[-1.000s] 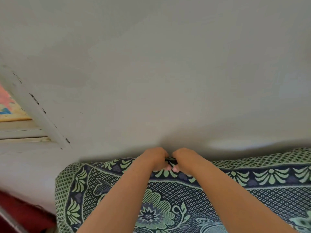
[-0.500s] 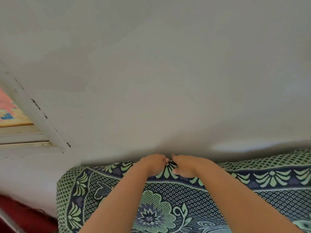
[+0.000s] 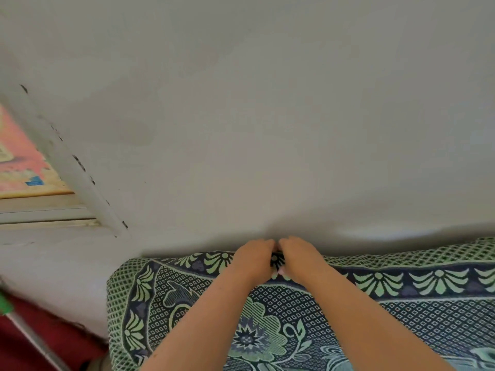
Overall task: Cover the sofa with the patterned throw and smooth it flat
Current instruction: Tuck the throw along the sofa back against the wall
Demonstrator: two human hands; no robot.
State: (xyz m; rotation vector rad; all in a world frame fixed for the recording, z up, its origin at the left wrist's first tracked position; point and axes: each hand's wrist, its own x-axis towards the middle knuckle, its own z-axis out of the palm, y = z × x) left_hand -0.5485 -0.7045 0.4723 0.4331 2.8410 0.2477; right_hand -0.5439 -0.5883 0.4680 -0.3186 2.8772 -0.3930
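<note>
Both arms reach forward. The left hand (image 3: 254,259) and right hand (image 3: 300,258) touch, fingers curled, each pinching the top edge of the one throw (image 3: 257,341). It covers the sofa, hidden beneath, against the wall (image 3: 267,116).

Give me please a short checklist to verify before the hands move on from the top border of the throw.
1. Grip: left hand and right hand hold the throw at its top border, side by side: ok.
2. Top border lies along the wall: ok.
3. Left end: the cloth wraps over the corner and hangs down: ok.
4. Flatness: no big folds in the visible part: ok.
5. Right end and front edge: out of view: cannot tell.
</note>
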